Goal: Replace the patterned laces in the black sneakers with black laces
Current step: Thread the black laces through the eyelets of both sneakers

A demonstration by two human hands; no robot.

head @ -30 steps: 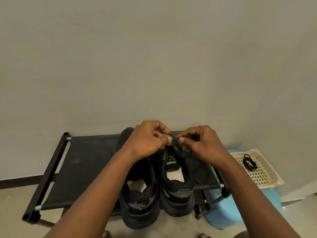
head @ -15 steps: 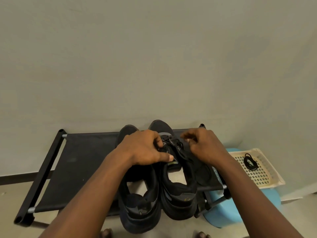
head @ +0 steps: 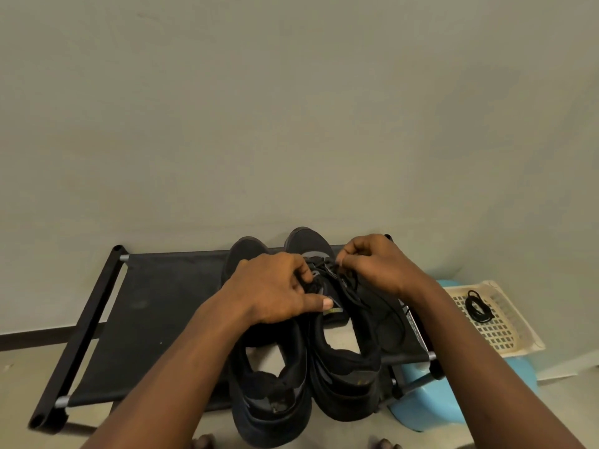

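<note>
Two black sneakers stand side by side on a black fabric shoe rack (head: 155,306), toes toward the wall. On the right sneaker (head: 350,361) both hands work at the lacing. My left hand (head: 275,293) lies over its tongue, fingers curled onto the dark lace (head: 348,288) and the eyelet edge, thumb stretched toward the tongue. My right hand (head: 372,264) pinches the lace near the upper eyelets. The left sneaker (head: 269,393) stands untouched, partly under my left forearm. A coiled black lace (head: 478,306) lies in a cream basket at the right.
The cream plastic basket (head: 518,322) sits on a light blue stool (head: 431,406) right of the rack. A plain grey wall rises close behind the rack. Toes show at the bottom edge of the frame on the floor.
Both hands dropped from above the shoe down onto its lacing. My right hand has shifted toward the toe end, and my left hand now lies flatter over the tongue.
</note>
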